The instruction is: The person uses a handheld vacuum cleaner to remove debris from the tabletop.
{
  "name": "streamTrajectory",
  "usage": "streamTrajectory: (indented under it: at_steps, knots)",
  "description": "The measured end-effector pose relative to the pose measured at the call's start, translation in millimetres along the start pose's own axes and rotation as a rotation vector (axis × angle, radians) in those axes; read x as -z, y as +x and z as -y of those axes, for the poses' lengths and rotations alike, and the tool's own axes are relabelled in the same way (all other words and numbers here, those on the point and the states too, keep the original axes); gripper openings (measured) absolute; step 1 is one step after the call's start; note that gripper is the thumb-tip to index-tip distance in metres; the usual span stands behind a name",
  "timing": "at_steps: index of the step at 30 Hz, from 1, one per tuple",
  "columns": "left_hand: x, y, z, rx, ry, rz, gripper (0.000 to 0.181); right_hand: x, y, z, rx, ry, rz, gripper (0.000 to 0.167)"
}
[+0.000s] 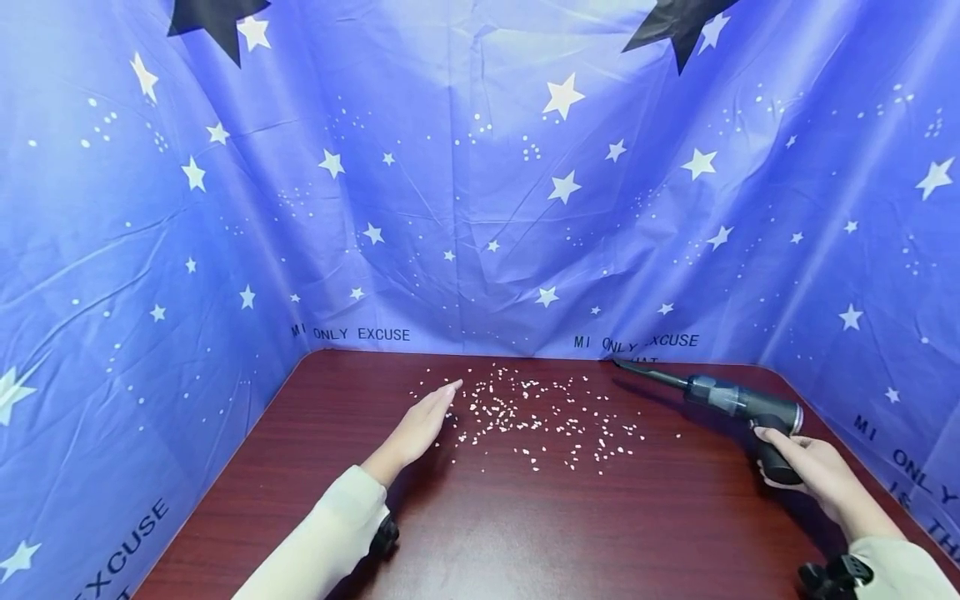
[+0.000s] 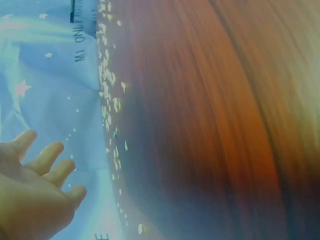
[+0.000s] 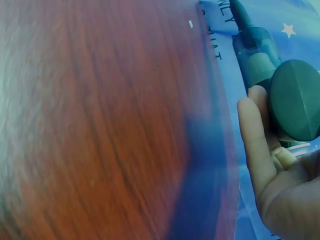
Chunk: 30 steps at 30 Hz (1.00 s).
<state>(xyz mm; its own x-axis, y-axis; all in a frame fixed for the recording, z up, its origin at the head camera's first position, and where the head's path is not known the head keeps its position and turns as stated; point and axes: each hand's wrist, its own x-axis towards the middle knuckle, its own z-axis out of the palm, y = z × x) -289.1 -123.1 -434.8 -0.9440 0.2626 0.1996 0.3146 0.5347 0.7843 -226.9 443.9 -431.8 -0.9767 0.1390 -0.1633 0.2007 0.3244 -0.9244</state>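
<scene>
Many small white scraps lie scattered over the back middle of the dark red table. My left hand is at their left edge, fingers extended toward the back; in the left wrist view the hand has its fingers relaxed and apart, holding nothing. At the right, my right hand grips the handle of a black handheld vacuum, whose narrow nozzle points left toward the table's back edge. The right wrist view shows the hand with fingers round the vacuum.
A blue-purple cloth with white stars and printed words hangs behind the table and along both sides. Two black stars show at the top. One scrap lies apart from the others, toward the vacuum.
</scene>
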Motion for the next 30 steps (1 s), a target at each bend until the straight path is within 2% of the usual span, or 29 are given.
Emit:
streamTrajectory:
  at_steps: [2,6,10,16,19,24,30]
  knots:
    - [-3.3,1.7,-0.4,0.025,-0.057,0.015,0.06,-1.4,0.0,1.1,0.027,0.03,-0.003,0.036]
    - [-10.8,5.8,2.3,0.076,-0.261,0.066,0.065,-4.2,0.5,3.8,0.066,0.157,0.014,0.019]
    - [-18.5,8.8,4.5,0.114,-0.45,0.123,0.066,-8.4,0.9,7.0,0.116,0.286,0.042,0.02]
    - [-29.8,10.5,-1.3,0.144,-0.633,0.201,0.062,-17.6,3.0,15.4,0.202,0.339,0.066,0.013]
    - [-37.4,13.6,-5.4,0.159,-0.647,0.225,0.059,-24.1,3.9,19.4,0.247,0.367,0.086,0.009]
    - [-51.5,20.1,-13.2,0.175,-0.605,0.231,0.055,-39.0,5.3,25.8,0.312,0.374,0.097,0.005]
    - [-67.5,27.5,-27.4,0.182,-0.648,0.239,0.055,-58.7,6.7,37.2,0.339,0.373,0.081,0.005]
